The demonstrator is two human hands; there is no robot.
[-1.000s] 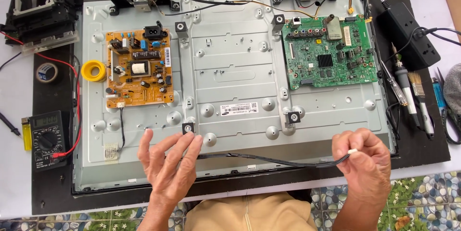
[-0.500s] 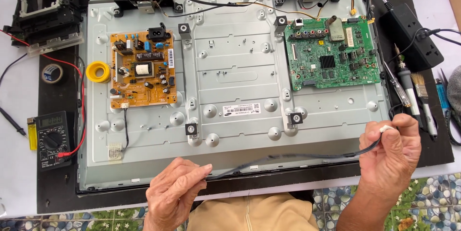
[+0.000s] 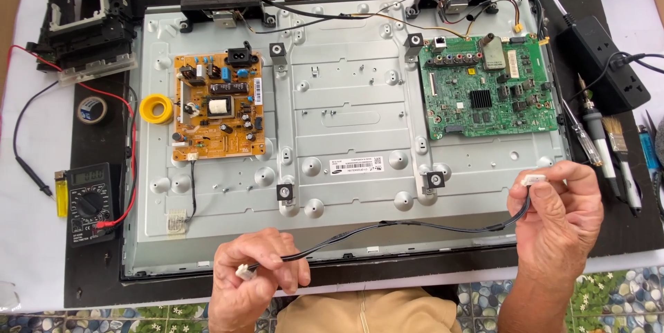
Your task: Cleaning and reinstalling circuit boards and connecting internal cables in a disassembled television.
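A thin black cable (image 3: 387,226) with a small white plug at each end stretches between both hands. The left hand (image 3: 252,284) pinches one end at 7 o'clock; the right hand (image 3: 557,219) grips the other at 4 o'clock. It hangs just above the grey metal panel (image 3: 346,125) on a black-covered desk (image 3: 97,284).
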